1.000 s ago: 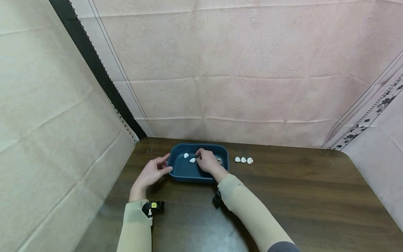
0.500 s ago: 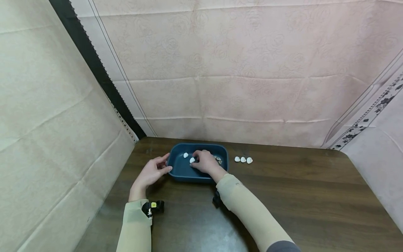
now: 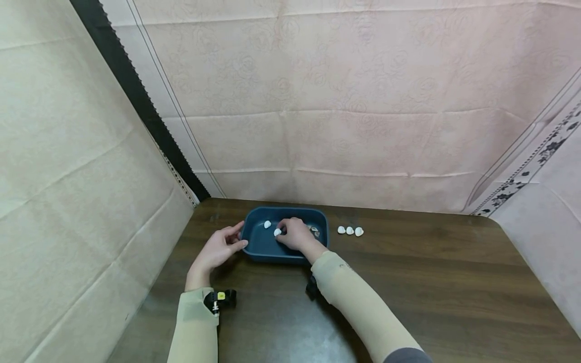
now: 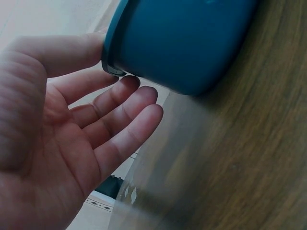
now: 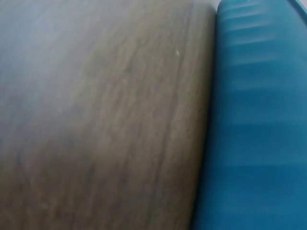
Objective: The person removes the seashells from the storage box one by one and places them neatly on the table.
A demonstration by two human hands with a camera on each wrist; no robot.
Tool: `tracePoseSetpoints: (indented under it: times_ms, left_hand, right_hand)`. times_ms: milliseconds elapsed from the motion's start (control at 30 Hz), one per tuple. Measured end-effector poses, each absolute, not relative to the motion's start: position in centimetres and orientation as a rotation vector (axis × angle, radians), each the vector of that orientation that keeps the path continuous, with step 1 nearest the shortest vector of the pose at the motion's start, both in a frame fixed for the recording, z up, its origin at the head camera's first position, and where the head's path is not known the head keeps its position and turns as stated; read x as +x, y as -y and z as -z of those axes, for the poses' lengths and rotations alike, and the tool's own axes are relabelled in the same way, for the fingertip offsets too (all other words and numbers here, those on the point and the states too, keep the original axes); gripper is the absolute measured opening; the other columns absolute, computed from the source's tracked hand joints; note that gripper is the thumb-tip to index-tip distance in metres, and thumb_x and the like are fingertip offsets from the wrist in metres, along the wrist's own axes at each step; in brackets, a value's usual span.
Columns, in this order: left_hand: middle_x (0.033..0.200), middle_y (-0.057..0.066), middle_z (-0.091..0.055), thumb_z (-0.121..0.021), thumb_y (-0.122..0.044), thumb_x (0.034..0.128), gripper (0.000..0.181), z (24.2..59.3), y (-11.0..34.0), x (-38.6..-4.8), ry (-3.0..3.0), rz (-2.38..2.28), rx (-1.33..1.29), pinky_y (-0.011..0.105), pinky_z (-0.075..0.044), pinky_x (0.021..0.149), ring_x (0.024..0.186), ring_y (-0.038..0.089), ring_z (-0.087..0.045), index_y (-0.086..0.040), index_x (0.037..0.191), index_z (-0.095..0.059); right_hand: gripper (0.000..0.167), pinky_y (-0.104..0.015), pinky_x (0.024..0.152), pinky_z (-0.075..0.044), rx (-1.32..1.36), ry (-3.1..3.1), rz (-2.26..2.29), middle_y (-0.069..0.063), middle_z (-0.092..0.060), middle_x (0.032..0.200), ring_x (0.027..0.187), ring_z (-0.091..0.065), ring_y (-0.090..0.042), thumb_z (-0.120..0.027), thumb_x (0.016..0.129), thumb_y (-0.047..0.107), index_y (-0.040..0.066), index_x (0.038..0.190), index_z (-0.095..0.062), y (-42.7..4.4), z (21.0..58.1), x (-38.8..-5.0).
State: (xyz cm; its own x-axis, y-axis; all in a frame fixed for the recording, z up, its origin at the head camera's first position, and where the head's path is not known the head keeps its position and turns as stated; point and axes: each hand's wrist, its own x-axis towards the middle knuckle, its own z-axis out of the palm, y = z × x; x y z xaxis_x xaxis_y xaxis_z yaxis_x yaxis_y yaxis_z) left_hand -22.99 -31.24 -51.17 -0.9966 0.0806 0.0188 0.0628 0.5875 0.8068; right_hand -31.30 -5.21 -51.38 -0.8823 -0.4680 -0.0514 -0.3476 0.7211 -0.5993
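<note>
In the head view, the blue tray sits at the table's far edge. My right hand reaches into it, and the thumb and forefinger pinch a small white shell near the floor. Another white shell lies farther left inside. Several brownish pieces show at the tray's right end, partly hidden by the hand. My left hand touches the left end of the rim with thumb and forefinger, its other fingers loosely bent below the rim in the left wrist view. The right wrist view shows only table and tray wall.
Three white shells stand in a short row right of the tray, the rightmost shell slightly nearer. The brown wooden table spreads to the right and front. Pale cloth hangs behind it and on both sides.
My right hand's thumb and forefinger have parted and come together at the white shell, which has turned slightly. The left hand stays at the rim.
</note>
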Motion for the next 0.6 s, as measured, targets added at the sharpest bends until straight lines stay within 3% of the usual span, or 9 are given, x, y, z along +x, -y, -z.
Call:
tracePoseSetpoints:
  times_ms: [267, 600]
  left_hand:
    - [0.109, 0.010, -0.062, -0.075, -0.027, 0.1021, 0.065, 51.15, 31.25, -22.92, -2.787, -1.402, 0.116, 0.041, -0.049, 0.080, 0.100, 0.028, -0.056, -0.012, 0.161, -0.051]
    - [0.110, 0.010, -0.062, -0.074, -0.026, 0.1027, 0.065, 51.22, 31.31, -22.99, -2.789, -1.402, 0.126, 0.041, -0.049, 0.081, 0.101, 0.028, -0.057, -0.012, 0.161, -0.050]
  right_hand:
    - [0.020, -0.042, 0.095, -0.054, -0.624, -2.677, 0.980, -0.007, -0.070, 0.113, 0.099, -0.062, -0.021, -0.075, 0.101, 0.016, 0.006, 0.118, -0.076, 5.14, 51.38, -31.44]
    - [0.020, -0.041, 0.093, -0.055, -0.648, -2.652, 0.993, -0.005, -0.071, 0.112, 0.096, -0.061, -0.021, -0.075, 0.101, 0.017, 0.006, 0.118, -0.077, 4.89, 51.27, -31.57]
